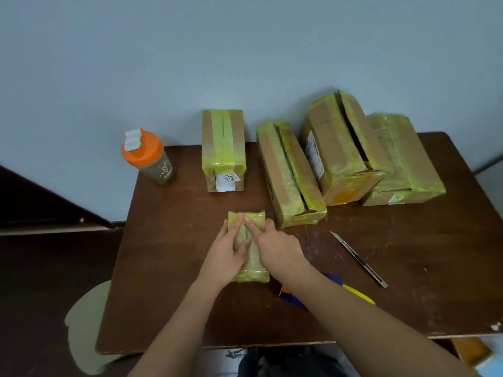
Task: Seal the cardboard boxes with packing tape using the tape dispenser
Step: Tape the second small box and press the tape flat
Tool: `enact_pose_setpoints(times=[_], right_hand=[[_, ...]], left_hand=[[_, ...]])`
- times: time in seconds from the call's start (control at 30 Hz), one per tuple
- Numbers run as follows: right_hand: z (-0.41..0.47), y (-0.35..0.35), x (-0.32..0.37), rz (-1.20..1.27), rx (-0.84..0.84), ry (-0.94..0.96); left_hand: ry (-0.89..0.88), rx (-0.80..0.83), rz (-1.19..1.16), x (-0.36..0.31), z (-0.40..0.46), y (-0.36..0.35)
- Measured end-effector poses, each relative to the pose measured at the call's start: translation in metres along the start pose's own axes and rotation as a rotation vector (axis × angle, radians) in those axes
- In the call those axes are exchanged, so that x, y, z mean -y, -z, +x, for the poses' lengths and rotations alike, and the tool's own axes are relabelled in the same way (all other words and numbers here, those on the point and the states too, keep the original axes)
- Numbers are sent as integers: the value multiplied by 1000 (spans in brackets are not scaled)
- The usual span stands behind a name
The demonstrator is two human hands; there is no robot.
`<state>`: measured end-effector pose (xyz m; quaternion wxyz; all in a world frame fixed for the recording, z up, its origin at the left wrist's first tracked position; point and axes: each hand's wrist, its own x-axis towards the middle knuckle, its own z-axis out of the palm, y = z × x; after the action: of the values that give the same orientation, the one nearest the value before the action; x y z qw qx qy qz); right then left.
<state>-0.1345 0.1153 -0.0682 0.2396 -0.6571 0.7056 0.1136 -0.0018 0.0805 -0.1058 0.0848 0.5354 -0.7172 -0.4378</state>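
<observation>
- small taped box [251, 257] is pressed flat on the table [168, 268] under both hands.
- left hand [227, 254]: fingers straight, laid along the box top.
- right hand [272, 243]: fingers extended, tips near the far end.
- tape dispenser [353, 292] is seen behind the right wrist, partly hidden.
- utility knife [359, 259] lies well right of the fingers.

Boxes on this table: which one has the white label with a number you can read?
The upright box at the back left, nearest the orange-lidded bottle. Its front label reads 3408; the other boxes' labels are unreadable.
</observation>
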Motion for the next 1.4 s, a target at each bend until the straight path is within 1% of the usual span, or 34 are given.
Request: enact_pose_setpoints(times=[0.1,0.2,0.37,0.43,0.47,0.53,0.6,0.7,0.77,0.83,0.93,1.03,1.13,1.2,1.27,1.33,1.4], right_hand=[[0,4,-1,-26,-30,-2],[3,23,-2,-51,-70,-4],[-16,39,-26,128,-170,-56],[-30,40,-42,154,-99,-73],[-37,39,-50,139,-36,-79],[-47,35,-60,82,85,-92],[-55,30,-65,44,201,-103],[-67,18,-63,-6,365,-127],[-74,10,-61,-17,406,-147],[-80,3,-59,-26,392,-138],[-82,-10,-55,-74,348,-131],[-83,-19,-47,-233,322,-148],[-86,-25,-42,-342,288,-166],[-85,-24,-40,-344,330,-199],[-83,-22,-40,-334,371,-200],[-82,-21,-42,-320,345,-166],[-84,-22,-46,-305,277,-133]], left_hand=[[-1,-64,-56,4,-7,-9],[55,-39,-43,1,-5,-6],[74,46,73,-3,-11,1],[46,30,163,-5,-20,-1],[9,10,265,-6,-25,-1],[-72,21,474,-2,-31,-4],[-59,58,556,-6,-29,-5],[-10,73,564,-23,-24,-5],[-3,56,556,-33,-26,-6],[-6,6,512,-37,-31,-9],[-75,-106,449,-43,-42,-13],[-174,-157,379,-49,-53,-14],[-256,-195,376,-51,-61,-10],[-260,-169,350,-51,-64,-8],[-237,-99,331,-49,-67,-8],[-194,-36,299,-46,-72,-8],[-132,-14,244,-44,-78,-8]])
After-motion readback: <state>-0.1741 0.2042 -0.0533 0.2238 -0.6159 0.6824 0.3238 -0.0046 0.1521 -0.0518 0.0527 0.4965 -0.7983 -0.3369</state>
